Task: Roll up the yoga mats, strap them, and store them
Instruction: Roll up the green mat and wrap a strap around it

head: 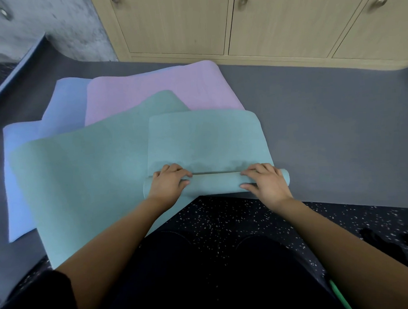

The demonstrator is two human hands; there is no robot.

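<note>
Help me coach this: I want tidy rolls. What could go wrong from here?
The roll of the teal yoga mat could skew, since the left hand and right hand push separately near its ends. It lies partly on a greenish yoga mat, which might bunch or get dragged along.

The part-rolled mat (207,140) lies on the floor (324,127) (its roll (215,183) at the near end), overlapping a second mat (83,181) to its left, with a third mat (150,91) behind it, a fourth mat (64,101) behind and left of it, and cabinets (177,23) farthest behind it.
</note>
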